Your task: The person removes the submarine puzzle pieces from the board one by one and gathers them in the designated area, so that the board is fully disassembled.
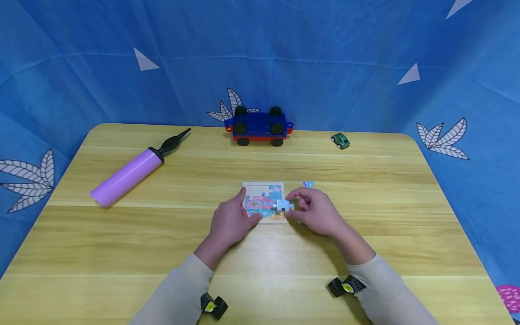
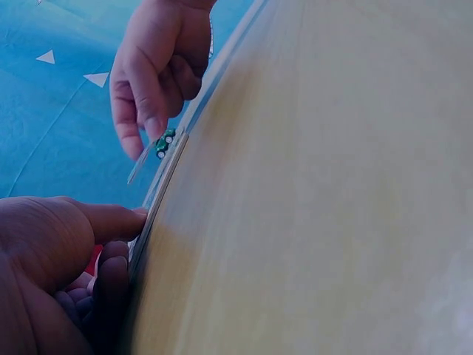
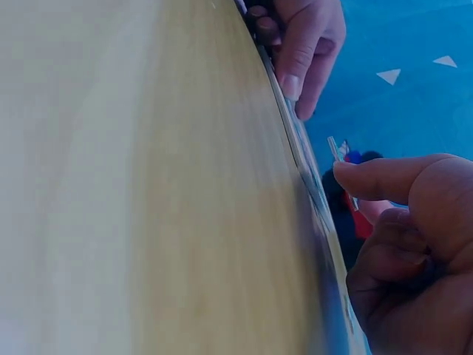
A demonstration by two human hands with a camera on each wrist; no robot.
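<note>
Centrally, right hand (image 1: 317, 212), holding a light-blue puzzle piece (image 1: 283, 205) narrowly between thumb and fingertips, raised over the right edge of a puzzle board (image 1: 260, 183) at frame centre. Left hand (image 1: 230, 220), thumb and forefinger spread wide, touching the board's left side. Just beyond the right hand, second piece (image 1: 308, 184) on the wooden table (image 1: 284, 280). Upper left, purple pump (image 1: 127, 177), lying aslant; upper centre, blue-and-red toy vehicle (image 1: 259, 125); upper right, green toy car (image 1: 340, 140). Across the top, blue cloth (image 1: 325, 54).
</note>
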